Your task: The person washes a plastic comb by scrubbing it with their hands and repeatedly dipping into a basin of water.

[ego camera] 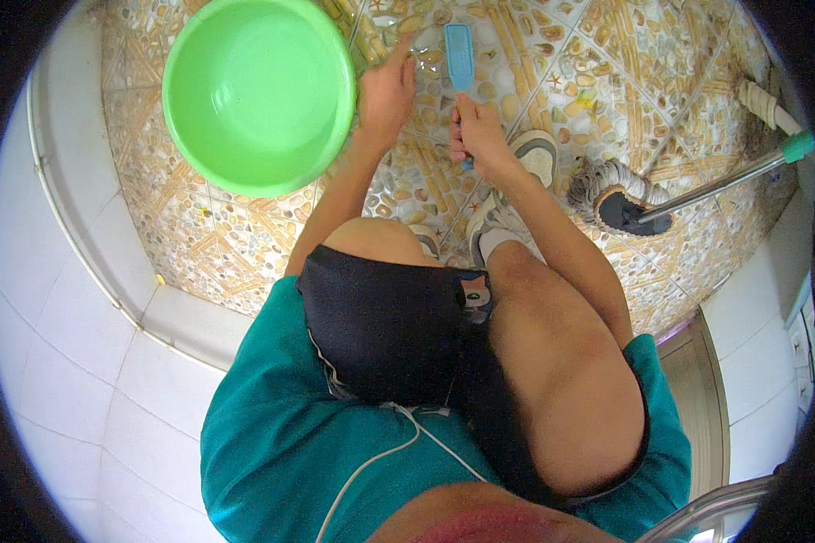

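A blue long-handled brush lies across my right hand's reach, its handle inside my closed fingers and its flat head pointing away from me. The bristle side is hidden. My left hand is just right of a round green plastic basin, slightly blurred, with its fingers apart and nothing seen in them. Whether that hand touches the rim or the floor is unclear. The basin stands on the pebble-patterned tile floor, and whether it holds water I cannot tell.
Right of my shoes rests a grey string mop with a metal pole slanting up to the right. A wrapped pipe is at the far right. White tiled walls curve along the left. Wet glints show on the floor near the brush.
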Tool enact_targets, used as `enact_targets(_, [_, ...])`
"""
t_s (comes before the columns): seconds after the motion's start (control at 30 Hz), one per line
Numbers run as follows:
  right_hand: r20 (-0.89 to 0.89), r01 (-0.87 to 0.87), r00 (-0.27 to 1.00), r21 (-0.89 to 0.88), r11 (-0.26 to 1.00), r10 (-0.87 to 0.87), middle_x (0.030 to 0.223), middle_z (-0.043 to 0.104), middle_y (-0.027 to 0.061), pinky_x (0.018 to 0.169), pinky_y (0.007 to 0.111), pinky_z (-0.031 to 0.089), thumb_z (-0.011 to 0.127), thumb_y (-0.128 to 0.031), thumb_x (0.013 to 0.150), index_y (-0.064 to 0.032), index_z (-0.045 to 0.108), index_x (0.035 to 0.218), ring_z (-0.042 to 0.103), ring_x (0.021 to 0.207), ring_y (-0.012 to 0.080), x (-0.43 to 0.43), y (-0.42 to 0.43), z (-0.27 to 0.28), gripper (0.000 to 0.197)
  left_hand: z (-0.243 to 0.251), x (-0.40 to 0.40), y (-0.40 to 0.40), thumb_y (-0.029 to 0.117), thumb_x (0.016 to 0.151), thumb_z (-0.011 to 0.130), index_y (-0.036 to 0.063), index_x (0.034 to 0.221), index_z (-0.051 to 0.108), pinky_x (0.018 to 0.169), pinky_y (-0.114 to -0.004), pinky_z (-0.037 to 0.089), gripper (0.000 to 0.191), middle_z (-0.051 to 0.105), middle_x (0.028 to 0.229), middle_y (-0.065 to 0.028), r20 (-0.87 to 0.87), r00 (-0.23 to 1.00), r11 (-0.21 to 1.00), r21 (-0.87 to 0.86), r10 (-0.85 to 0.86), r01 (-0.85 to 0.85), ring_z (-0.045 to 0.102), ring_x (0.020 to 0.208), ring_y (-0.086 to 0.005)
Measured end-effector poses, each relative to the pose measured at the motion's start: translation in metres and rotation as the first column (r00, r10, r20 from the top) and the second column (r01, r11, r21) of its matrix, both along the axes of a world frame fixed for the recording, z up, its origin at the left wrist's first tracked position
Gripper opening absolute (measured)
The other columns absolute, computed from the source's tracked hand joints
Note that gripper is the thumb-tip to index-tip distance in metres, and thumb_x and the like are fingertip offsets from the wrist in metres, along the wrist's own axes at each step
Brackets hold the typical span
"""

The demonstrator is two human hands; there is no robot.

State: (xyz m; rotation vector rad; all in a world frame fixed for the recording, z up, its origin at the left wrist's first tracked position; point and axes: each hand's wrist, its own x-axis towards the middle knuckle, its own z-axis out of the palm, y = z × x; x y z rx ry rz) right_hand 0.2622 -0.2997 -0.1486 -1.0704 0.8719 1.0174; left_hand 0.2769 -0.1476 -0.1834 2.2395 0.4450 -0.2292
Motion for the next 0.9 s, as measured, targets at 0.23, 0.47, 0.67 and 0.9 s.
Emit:
enact_targets(0.23, [0.008,-0.021,1.000,-0.013,1.000,0.021,0.055,0.034,-0.0013,0.037,0.027,0.027,0.041,-0.039,0.096,-0.0096,0.039,0.077,0.028,0.040,0.0097,-0.007,-0.001,0.002,0.035,-0.034,-0.007,0.019,0.004,0.080,0.055,0.0166,0.131,0.049,0.059,-0.044,0.048,0.053,0.059,0.071,-0.0219,0.111,0.928,0.917,0.237,-0.355,0.322,0.059,0.062,-0.0360])
enact_targets(0.47, [0.113,-0.044,0.992,-0.041,0.998,0.048,0.053,0.035,-0.0001,0.035,0.028,0.028,0.040,-0.039,0.097,-0.0084,0.040,0.078,0.031,0.037,0.0106,-0.023,-0.008,-0.014,0.037,-0.030,0.001,0.015,0.004,0.079,0.055,0.0146,0.130,0.051,0.060,-0.044,0.048,0.053,0.059,0.070,-0.0211,0.126,0.918,0.907,0.253,-0.376,0.337,0.059,0.061,-0.0354])
enact_targets(0.67, [0.157,-0.106,0.980,-0.093,0.990,0.120,0.054,0.036,-0.0001,0.035,0.028,0.028,0.040,-0.039,0.097,-0.0080,0.040,0.077,0.031,0.038,0.0106,-0.025,-0.011,-0.016,0.037,-0.030,0.007,0.011,0.004,0.078,0.055,0.0134,0.128,0.052,0.059,-0.043,0.048,0.051,0.058,0.070,-0.0222,0.073,0.919,0.896,0.263,-0.388,0.357,0.059,0.060,-0.0352])
enact_targets(0.9, [0.114,-0.056,0.992,-0.015,0.998,0.057,0.050,0.036,0.0016,0.034,0.030,0.030,0.039,-0.039,0.097,-0.0062,0.043,0.076,0.034,0.036,0.0127,-0.022,-0.007,-0.016,0.039,-0.029,0.001,0.017,0.006,0.079,0.055,0.0136,0.125,0.055,0.060,-0.044,0.048,0.047,0.059,0.071,-0.0229,0.111,0.916,0.899,0.265,-0.387,0.348,0.060,0.061,-0.0366])
